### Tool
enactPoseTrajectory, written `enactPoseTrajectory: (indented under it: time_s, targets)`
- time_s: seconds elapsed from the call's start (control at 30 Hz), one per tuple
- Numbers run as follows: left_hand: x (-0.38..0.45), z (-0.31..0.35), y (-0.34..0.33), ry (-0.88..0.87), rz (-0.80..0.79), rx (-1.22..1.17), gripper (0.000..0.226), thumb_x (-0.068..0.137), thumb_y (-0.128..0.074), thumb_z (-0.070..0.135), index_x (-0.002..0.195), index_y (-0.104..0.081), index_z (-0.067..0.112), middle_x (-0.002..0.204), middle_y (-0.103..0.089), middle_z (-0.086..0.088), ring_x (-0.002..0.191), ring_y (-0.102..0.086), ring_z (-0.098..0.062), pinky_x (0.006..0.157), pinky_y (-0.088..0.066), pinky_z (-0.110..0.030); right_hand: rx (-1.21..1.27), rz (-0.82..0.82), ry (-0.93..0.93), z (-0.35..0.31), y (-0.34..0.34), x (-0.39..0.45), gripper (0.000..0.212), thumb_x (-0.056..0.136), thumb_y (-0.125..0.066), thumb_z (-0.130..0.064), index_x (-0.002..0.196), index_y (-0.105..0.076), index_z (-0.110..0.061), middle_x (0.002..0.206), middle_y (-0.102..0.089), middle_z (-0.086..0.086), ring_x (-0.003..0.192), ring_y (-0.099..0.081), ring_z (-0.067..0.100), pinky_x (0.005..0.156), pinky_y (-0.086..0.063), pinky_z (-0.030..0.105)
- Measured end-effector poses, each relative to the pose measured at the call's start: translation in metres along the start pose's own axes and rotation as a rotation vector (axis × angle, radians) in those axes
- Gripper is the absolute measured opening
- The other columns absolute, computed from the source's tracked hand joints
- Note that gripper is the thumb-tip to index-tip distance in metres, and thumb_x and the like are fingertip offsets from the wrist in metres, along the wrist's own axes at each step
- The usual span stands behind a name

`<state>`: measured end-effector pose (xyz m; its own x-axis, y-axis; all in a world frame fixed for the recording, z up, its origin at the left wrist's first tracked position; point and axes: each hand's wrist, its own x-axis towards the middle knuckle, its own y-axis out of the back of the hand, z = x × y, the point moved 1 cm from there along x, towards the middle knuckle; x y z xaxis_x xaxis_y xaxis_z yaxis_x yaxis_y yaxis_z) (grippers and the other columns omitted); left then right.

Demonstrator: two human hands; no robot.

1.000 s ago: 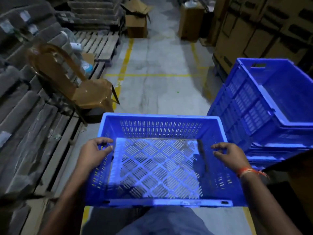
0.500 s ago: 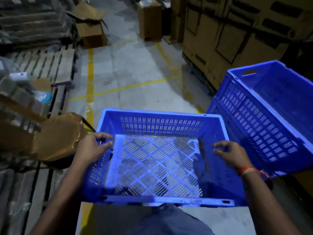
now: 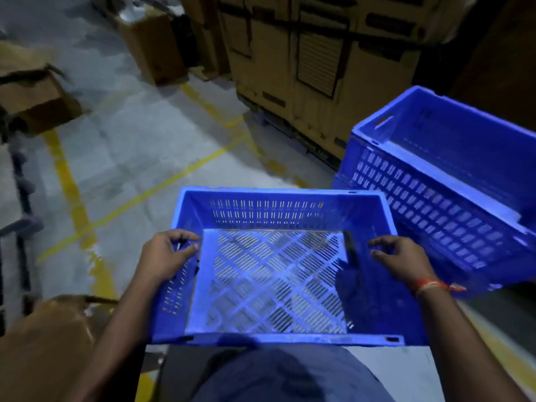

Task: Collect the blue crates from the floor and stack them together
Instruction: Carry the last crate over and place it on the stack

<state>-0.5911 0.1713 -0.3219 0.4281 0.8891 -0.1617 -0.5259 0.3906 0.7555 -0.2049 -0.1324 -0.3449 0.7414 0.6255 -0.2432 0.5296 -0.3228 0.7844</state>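
Observation:
I carry an empty blue crate [image 3: 278,216] with a slotted floor, level in front of my body. My left hand [image 3: 165,256] grips its left rim and my right hand [image 3: 403,259], with an orange thread at the wrist, grips its right rim. To the right, close beside the carried crate, stands a stack of blue crates [image 3: 435,198]; its top crate is empty and looks tilted in this view. The stack's lower crates are mostly hidden.
Tall cardboard cartons [image 3: 319,62] on a pallet rise behind the stack. A brown box [image 3: 153,44] stands further back, an open one [image 3: 32,94] at far left. Yellow lines [image 3: 162,184] cross the concrete floor. A brown plastic chair [image 3: 49,338] is at lower left.
My view has swung to the right: the chair and pallets slid off to the left and the crate stack came nearer. Both hands keep the same grip on the crate.

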Motion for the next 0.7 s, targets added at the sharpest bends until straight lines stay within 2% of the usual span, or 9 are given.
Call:
enactPoseTrajectory:
  time_s: [0.1, 0.17, 0.2, 0.33, 0.5, 0.7]
  targets:
    - [0.048, 0.009, -0.001, -0.113, -0.093, 0.044, 0.014, 0.080, -0.081, 0.025, 0.085, -0.074, 0.036, 0.084, -0.073, -0.001, 0.070, -0.071, -0.032, 0.059, -0.048, -0.022, -0.006, 0.066, -0.084, -0.001, -0.003, -0.020, 0.021, 0.079, -0.075, -0.023, 0.100, -0.075, -0.028, 0.076, -0.070, 0.008, 0.067, -0.065, 0.021, 0.070, -0.046, 0.028]
    - [0.073, 0.018, -0.003, -0.189, -0.144, 0.065, 0.017, 0.081, -0.080, 0.023, 0.082, -0.072, 0.038, 0.082, -0.072, 0.000, 0.068, -0.069, -0.032, 0.060, -0.046, -0.025, 0.005, 0.142, -0.168, 0.000, -0.006, -0.041, 0.022, 0.079, -0.074, -0.023, 0.100, -0.075, -0.028, 0.079, -0.071, 0.008, 0.077, -0.067, 0.023, 0.070, -0.044, 0.027]
    - [0.084, 0.023, -0.004, -0.228, -0.170, 0.074, 0.017, 0.081, -0.080, 0.023, 0.081, -0.072, 0.038, 0.081, -0.072, 0.001, 0.066, -0.069, -0.031, 0.061, -0.046, -0.027, 0.019, 0.179, -0.214, -0.002, -0.008, -0.053, 0.020, 0.079, -0.074, -0.023, 0.099, -0.075, -0.027, 0.078, -0.071, 0.008, 0.077, -0.066, 0.022, 0.070, -0.042, 0.027]
    - [0.116, 0.042, -0.008, -0.354, -0.286, 0.095, 0.013, 0.081, -0.080, 0.024, 0.083, -0.073, 0.034, 0.077, -0.070, 0.000, 0.052, -0.065, -0.025, 0.059, -0.046, -0.029, 0.066, 0.290, -0.375, -0.014, -0.021, -0.107, 0.017, 0.079, -0.074, -0.019, 0.095, -0.075, -0.024, 0.054, -0.056, -0.003, 0.055, -0.054, 0.014, 0.057, -0.035, 0.026]
    - [0.125, 0.055, -0.017, -0.467, -0.387, 0.097, 0.017, 0.081, -0.081, 0.022, 0.080, -0.071, 0.036, 0.078, -0.069, 0.001, 0.048, -0.061, -0.022, 0.057, -0.045, -0.023, 0.078, 0.386, -0.519, -0.029, -0.042, -0.171, 0.019, 0.079, -0.074, -0.022, 0.098, -0.076, -0.024, 0.069, -0.062, 0.002, 0.070, -0.058, 0.020, 0.068, -0.036, 0.024]
    - [0.114, 0.070, -0.018, -0.553, -0.431, 0.117, 0.015, 0.078, -0.082, 0.023, 0.081, -0.072, 0.033, 0.082, -0.073, -0.001, 0.070, -0.065, -0.020, 0.066, -0.043, -0.030, 0.075, 0.447, -0.625, -0.044, -0.055, -0.228, 0.019, 0.080, -0.074, -0.022, 0.098, -0.075, -0.029, 0.074, -0.061, -0.002, 0.074, -0.061, 0.019, 0.071, -0.037, 0.023]
